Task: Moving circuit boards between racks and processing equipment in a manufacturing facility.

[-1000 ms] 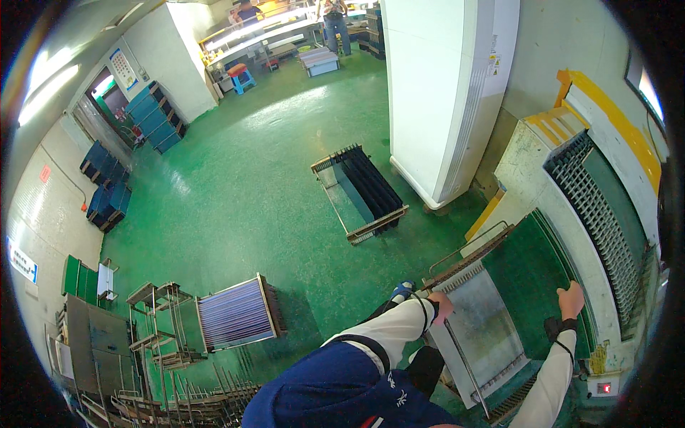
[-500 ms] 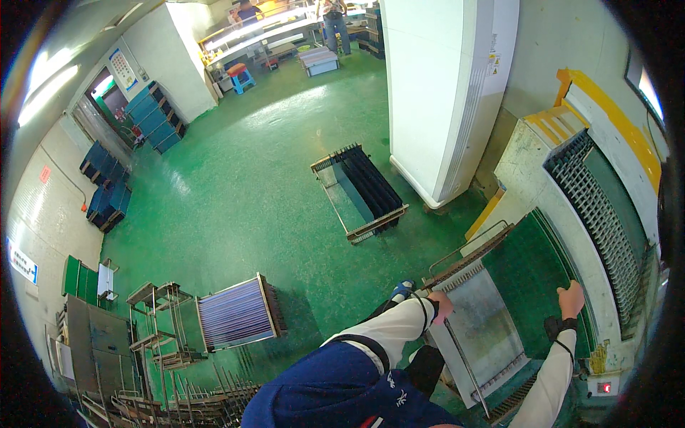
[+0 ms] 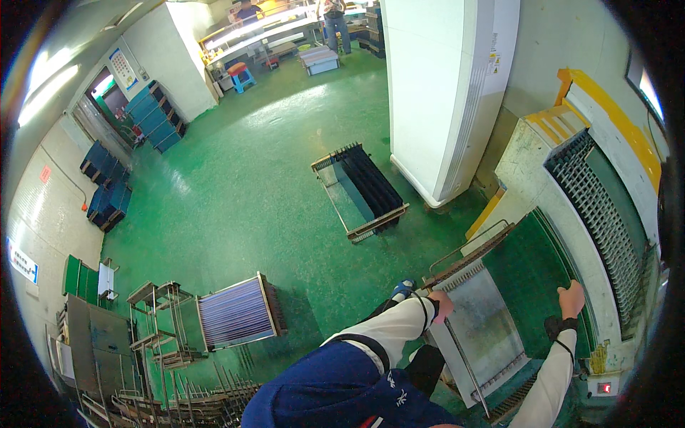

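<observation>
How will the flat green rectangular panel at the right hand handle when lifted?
The flat green rectangular panel is probably fairly stiff: it spans the rusty brown slotted metal rack without visible folds. Its thin edge suggests it may be light for its size. Its broad face could make it tip easily.

The right hand, fingers curled, is well apart from the left hand.

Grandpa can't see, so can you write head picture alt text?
A person's right hand is at the edge of green panels in a metal rack beside a pale machine; the left hand is by the rack's near bar. Another rack of dark panels stands on green floor.
</observation>
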Demonstrator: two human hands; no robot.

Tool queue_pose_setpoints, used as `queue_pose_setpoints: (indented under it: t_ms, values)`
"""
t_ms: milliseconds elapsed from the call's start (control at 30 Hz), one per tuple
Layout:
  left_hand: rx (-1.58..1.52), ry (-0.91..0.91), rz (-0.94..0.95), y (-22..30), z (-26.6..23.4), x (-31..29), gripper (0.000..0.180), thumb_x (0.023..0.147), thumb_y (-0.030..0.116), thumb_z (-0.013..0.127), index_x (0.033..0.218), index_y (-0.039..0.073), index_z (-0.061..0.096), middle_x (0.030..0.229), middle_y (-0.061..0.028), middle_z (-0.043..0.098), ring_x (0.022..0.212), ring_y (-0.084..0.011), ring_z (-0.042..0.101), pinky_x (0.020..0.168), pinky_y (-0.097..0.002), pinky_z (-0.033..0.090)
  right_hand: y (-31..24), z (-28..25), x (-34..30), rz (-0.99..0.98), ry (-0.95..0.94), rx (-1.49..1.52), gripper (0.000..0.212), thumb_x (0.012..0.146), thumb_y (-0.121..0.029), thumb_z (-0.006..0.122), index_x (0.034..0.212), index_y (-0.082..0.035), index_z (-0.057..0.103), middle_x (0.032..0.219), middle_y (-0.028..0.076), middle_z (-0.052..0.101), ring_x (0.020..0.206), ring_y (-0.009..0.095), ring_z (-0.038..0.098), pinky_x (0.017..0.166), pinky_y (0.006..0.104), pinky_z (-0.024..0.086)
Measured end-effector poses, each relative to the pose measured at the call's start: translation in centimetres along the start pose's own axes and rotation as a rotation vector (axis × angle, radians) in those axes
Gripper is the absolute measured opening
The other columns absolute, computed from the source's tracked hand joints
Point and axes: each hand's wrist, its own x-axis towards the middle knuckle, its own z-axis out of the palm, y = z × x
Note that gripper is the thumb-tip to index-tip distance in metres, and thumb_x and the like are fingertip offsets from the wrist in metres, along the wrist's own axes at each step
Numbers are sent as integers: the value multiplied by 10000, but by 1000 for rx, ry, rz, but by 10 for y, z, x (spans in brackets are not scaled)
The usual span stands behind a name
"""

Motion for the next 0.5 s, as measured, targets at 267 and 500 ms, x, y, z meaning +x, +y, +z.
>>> queue_pose_setpoints:
  t_ms: [267,500]
  values:
    - [-5,24,-15,-1,2,2,237,558,243,613,730,100,688,698,-120,639,676,-315,615,578,-417,482,3,4,3,-8,-5,-14,541,677,-244,733,1131,-13,552,1078,179,600,999,324,576,843,404,459]
    - [-35,2,-31,0,-2,-1,244,572,234,626,760,91,688,731,-127,645,690,-317,612,585,-413,480,-1,0,0,-10,6,-23,531,680,-238,730,1129,-14,559,1073,178,604,1000,325,578,842,407,461]
